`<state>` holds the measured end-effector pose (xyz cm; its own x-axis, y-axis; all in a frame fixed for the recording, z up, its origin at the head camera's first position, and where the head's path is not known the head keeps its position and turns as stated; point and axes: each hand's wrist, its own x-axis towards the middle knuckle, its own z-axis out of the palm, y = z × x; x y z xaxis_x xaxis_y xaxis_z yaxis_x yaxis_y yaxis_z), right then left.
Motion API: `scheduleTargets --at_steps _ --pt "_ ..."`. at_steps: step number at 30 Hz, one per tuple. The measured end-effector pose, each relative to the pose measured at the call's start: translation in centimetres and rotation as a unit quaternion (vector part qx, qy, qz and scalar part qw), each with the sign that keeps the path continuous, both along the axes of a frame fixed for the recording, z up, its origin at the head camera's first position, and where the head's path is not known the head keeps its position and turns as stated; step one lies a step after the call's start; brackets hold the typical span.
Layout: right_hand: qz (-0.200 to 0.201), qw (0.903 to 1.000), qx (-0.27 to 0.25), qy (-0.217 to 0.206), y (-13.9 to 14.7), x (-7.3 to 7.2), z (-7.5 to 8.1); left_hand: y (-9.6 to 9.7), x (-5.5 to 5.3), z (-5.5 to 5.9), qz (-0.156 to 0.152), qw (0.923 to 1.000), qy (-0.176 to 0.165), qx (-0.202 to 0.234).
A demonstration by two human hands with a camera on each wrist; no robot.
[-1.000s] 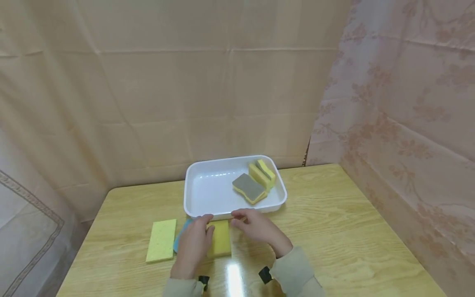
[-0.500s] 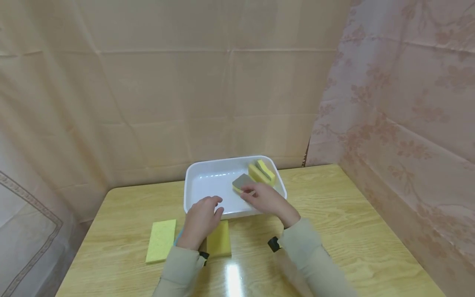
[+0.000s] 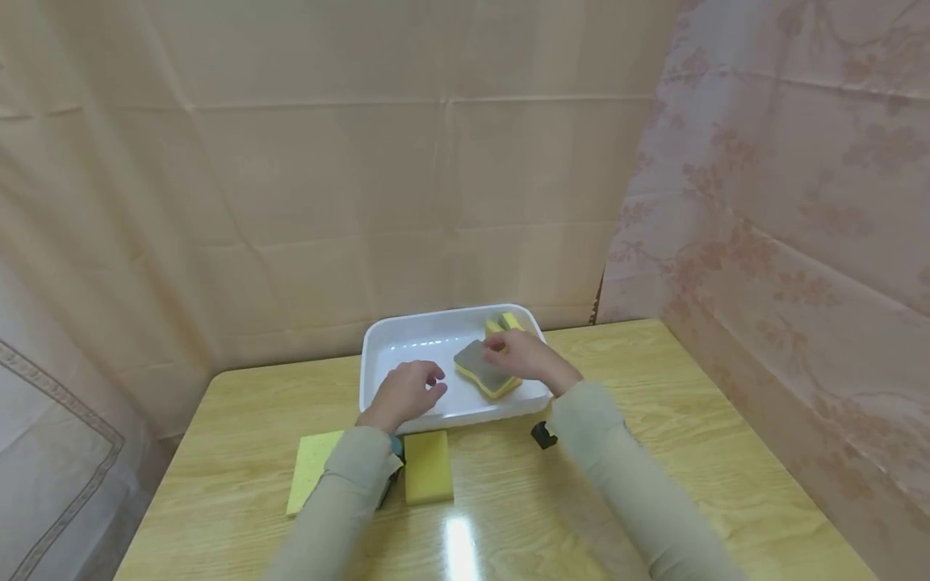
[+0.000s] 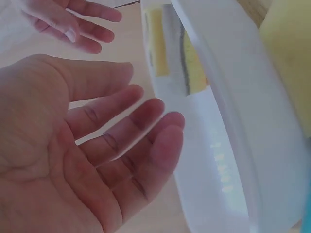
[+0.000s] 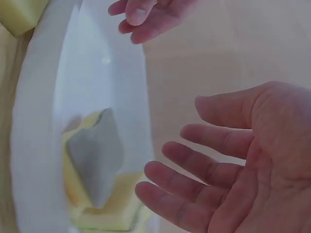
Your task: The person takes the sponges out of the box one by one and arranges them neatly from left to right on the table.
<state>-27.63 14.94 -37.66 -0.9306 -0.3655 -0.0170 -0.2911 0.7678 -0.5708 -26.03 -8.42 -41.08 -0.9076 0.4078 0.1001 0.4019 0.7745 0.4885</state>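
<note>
Above the left part of the white tray [image 3: 378, 355], my left hand [image 3: 404, 393] hovers with its fingers loosely bent and nothing in them, as the left wrist view shows. My right hand [image 3: 529, 355] is over the tray's right part; its fingers are spread and hold nothing in the right wrist view. Below it lies a grey-topped yellow sponge [image 3: 483, 373], its edges wavy. More yellow sponges [image 3: 508, 322] stand at the tray's far right end, partly covered by the right hand.
In front of the tray lie a plain yellow sponge [image 3: 429, 468] and a flat pale-yellow sponge [image 3: 312, 464], the latter partly behind the left sleeve [image 3: 349, 484]. A blue thing [image 3: 395, 446] peeks out by the left wrist. Curtains [image 3: 407, 202] hang behind the wooden table [image 3: 697, 452].
Both hands have risen from the table in front of the tray to over it, moving forward; the right also went rightward. The sponges appear unmoved.
</note>
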Motion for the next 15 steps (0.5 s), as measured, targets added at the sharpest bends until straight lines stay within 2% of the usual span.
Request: scheduleTargets --at_steps 2,4,5,7,9,10,11,13,15 --pt "-0.009 0.9999 -0.005 -0.008 0.5 -0.4 -0.4 0.1 -0.9 -0.1 -0.014 0.9995 -0.017 0.020" --pt "-0.020 0.9996 -0.013 -0.017 1.0 -0.7 -0.9 0.1 -1.7 -0.3 -0.020 0.9952 -0.070 0.065" --pt "-0.021 0.9995 -0.016 -0.019 1.3 -0.8 -1.1 0.1 -2.1 -0.5 -0.018 0.9897 -0.104 0.097" --pt "-0.027 0.9990 -0.025 -0.025 1.6 -0.9 -1.5 0.0 -2.8 -0.9 0.000 0.9706 -0.177 0.163" --pt "-0.030 0.9986 -0.032 -0.032 1.9 -1.0 -1.7 -0.1 -3.4 -1.3 0.027 0.9436 -0.242 0.225" --pt "-0.030 0.9984 -0.034 -0.035 1.9 -1.1 -1.8 -0.1 -3.6 -1.5 0.040 0.9307 -0.264 0.250" --pt "-0.029 0.9984 -0.032 -0.035 2.0 -1.3 -1.9 -0.1 -3.8 -1.7 0.050 0.9212 -0.279 0.267" --pt "-0.029 0.9985 -0.025 -0.039 2.1 -1.6 -1.9 0.0 -4.2 -2.0 0.061 0.9083 -0.300 0.285" --pt "-0.026 0.9989 -0.012 -0.038 2.2 -2.1 -1.8 0.1 -4.5 -2.1 0.066 0.9012 -0.313 0.292"
